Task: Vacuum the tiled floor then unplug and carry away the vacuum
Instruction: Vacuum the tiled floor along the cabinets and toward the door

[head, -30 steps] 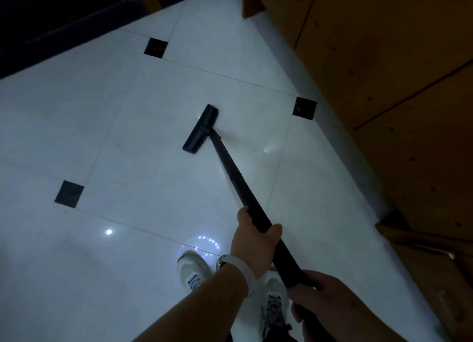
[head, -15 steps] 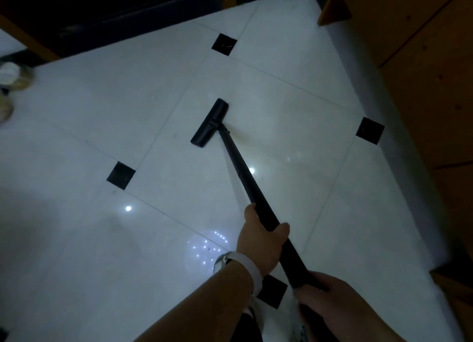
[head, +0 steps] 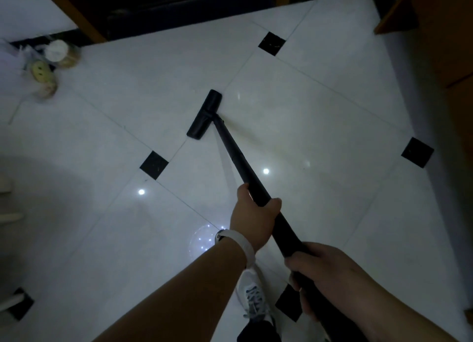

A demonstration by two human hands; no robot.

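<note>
A black vacuum wand [head: 235, 157] runs from my hands down to a flat black floor nozzle [head: 204, 114], which lies on the white tiled floor [head: 320, 126] with small black corner insets. My left hand [head: 253, 215], with a white wristband, grips the wand about halfway along. My right hand [head: 321, 272] grips the wand lower down, near the bottom edge of the view. The vacuum's body and its cord are out of view.
Wooden furniture [head: 440, 34] lines the right side. A dark low piece [head: 192, 6] with wooden legs stands at the back. Jars and a plastic bag [head: 48, 65] sit at the far left. My white shoe [head: 254, 303] is below my hands.
The view has swung left, so the wooden furniture slid right and the jars came into sight. The nozzle has moved left across the tile onto a grout line. Both hands keep their grip.
</note>
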